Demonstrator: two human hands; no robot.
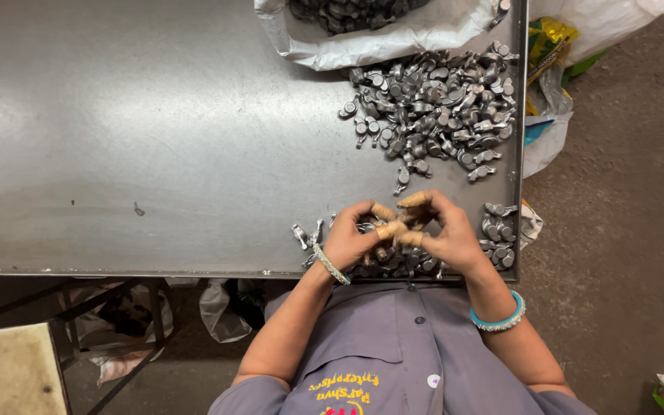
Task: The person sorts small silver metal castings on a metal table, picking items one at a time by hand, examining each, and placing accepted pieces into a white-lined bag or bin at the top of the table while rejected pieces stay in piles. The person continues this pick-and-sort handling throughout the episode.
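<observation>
Left hand (pixel 351 240) and right hand (pixel 446 234) meeting fingertip to fingertip, taped fingers (pixel 390 228) pinched together on a small metal part (pixel 407 224); loose parts (pixel 393 263) beneath both grips, larger heap (pixel 439 107) beyond on the table (pixel 155 138).

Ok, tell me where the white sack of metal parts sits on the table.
In the head view, the white sack lies at the metal table's far edge, right of centre, just beyond the big pile of metal parts.

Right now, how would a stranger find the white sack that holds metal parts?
Start at the grey steel table and follow its far edge rightwards. The crumpled white plastic sack lies open above the big loose heap of small grey metal parts; unlike that heap, its parts sit inside.
</observation>
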